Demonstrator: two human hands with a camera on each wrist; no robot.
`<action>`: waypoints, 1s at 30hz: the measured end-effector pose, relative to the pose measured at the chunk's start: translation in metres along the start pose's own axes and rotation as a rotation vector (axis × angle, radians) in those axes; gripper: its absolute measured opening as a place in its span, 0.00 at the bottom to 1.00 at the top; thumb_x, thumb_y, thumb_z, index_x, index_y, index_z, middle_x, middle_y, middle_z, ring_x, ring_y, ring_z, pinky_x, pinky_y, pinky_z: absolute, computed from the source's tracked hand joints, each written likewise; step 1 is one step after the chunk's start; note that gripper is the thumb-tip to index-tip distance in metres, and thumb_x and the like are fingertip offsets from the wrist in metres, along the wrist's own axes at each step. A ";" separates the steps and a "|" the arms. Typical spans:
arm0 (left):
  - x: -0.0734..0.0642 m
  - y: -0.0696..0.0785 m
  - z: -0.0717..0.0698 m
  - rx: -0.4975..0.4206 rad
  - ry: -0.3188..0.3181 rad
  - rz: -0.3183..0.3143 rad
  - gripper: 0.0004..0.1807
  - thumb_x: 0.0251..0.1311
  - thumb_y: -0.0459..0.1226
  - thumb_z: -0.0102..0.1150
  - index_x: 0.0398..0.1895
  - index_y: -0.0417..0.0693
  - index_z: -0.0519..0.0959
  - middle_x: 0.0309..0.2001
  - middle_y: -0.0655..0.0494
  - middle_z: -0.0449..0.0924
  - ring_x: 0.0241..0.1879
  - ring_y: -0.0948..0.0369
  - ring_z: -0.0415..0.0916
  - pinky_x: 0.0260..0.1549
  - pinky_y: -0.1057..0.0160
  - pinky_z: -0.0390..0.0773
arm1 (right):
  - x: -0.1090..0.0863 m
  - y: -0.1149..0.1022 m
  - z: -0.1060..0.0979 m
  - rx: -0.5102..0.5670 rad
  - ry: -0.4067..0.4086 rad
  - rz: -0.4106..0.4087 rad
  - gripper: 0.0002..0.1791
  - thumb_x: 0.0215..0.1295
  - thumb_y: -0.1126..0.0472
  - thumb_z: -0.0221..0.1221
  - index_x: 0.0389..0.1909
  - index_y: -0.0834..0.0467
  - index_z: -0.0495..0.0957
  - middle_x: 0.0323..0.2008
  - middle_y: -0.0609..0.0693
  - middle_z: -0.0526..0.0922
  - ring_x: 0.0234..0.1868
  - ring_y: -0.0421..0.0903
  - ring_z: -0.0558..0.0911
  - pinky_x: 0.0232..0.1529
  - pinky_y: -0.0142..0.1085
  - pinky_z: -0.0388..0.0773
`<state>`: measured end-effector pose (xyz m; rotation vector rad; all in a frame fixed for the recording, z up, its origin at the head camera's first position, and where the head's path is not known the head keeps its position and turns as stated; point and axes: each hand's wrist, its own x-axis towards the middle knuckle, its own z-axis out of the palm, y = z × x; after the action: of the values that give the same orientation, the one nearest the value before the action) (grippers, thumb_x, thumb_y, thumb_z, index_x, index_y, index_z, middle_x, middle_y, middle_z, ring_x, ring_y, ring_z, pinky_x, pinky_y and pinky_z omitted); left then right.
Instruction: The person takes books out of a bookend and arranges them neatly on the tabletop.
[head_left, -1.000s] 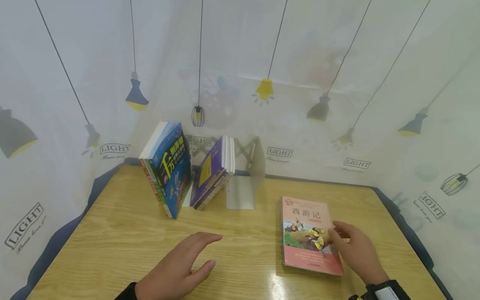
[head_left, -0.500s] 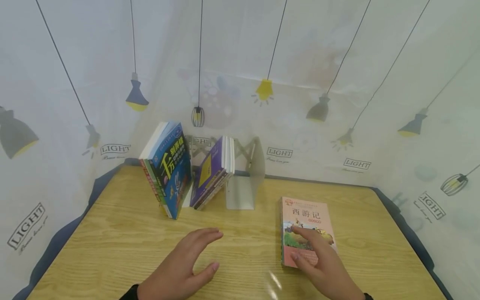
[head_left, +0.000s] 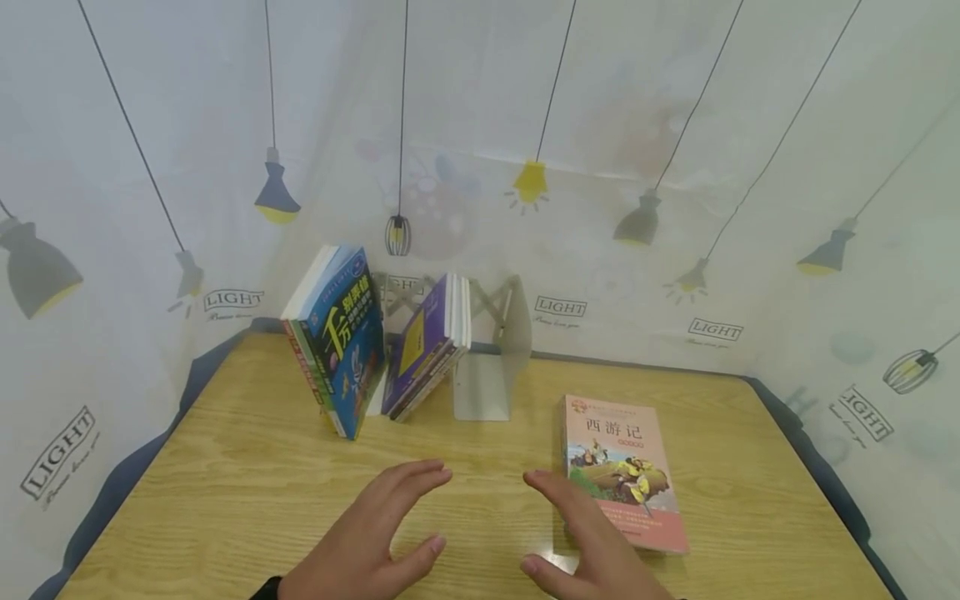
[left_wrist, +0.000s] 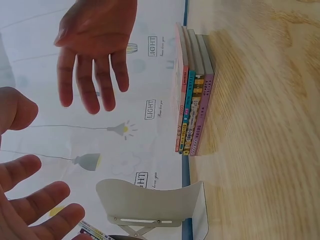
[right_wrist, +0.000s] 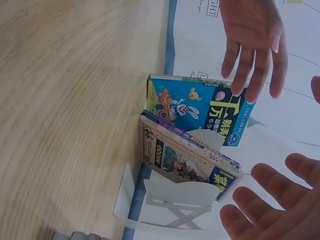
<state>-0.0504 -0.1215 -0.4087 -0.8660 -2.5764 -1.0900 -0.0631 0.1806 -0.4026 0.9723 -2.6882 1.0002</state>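
Note:
Both hands hover over the near part of the wooden table, palms facing and fingers relaxed. My left hand (head_left: 367, 533) holds nothing. My right hand (head_left: 592, 542) is likewise bare and overlaps the lower left corner of a pink-covered book (head_left: 618, 467) in the head view. That book tops a flat stack of several books, whose spines (left_wrist: 192, 110) show in the left wrist view. Farther back, an extendable metal bookend (head_left: 482, 387) stands with a blue book (head_left: 347, 350) leaning at its left. Purple books (head_left: 420, 346) tilt inside it, beside its bare right section.
The wooden table (head_left: 247, 492) ends at a dark blue edge before a pale curtain (head_left: 465, 100) printed with lamps. Grey rounded shapes (right_wrist: 80, 236) show at the bottom of the right wrist view.
My right hand has left the right edge of the book stack and moved left across it, now facing my left hand. The left hand and the books have hardly moved.

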 end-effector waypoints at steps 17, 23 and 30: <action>0.008 -0.007 0.005 0.081 0.089 0.062 0.33 0.66 0.41 0.64 0.73 0.60 0.65 0.69 0.60 0.68 0.66 0.57 0.70 0.54 0.50 0.79 | 0.004 0.003 -0.003 0.087 -0.082 0.156 0.37 0.69 0.47 0.62 0.75 0.36 0.57 0.70 0.41 0.68 0.68 0.48 0.71 0.58 0.51 0.77; 0.010 -0.008 0.004 0.082 0.071 0.039 0.31 0.69 0.44 0.61 0.73 0.59 0.65 0.69 0.59 0.68 0.67 0.57 0.69 0.55 0.49 0.79 | 0.005 0.009 -0.004 0.117 -0.087 0.198 0.35 0.69 0.47 0.62 0.74 0.37 0.59 0.70 0.40 0.68 0.70 0.47 0.70 0.61 0.51 0.75; 0.027 -0.018 -0.002 0.140 0.051 0.011 0.32 0.67 0.51 0.61 0.73 0.59 0.66 0.69 0.56 0.69 0.66 0.55 0.71 0.58 0.48 0.77 | 0.005 0.014 0.000 0.144 -0.082 0.243 0.34 0.69 0.44 0.62 0.73 0.36 0.60 0.69 0.38 0.69 0.70 0.46 0.69 0.62 0.52 0.74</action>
<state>-0.0825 -0.1210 -0.4068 -0.8076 -2.5667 -0.9040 -0.0753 0.1863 -0.4088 0.7346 -2.8884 1.2387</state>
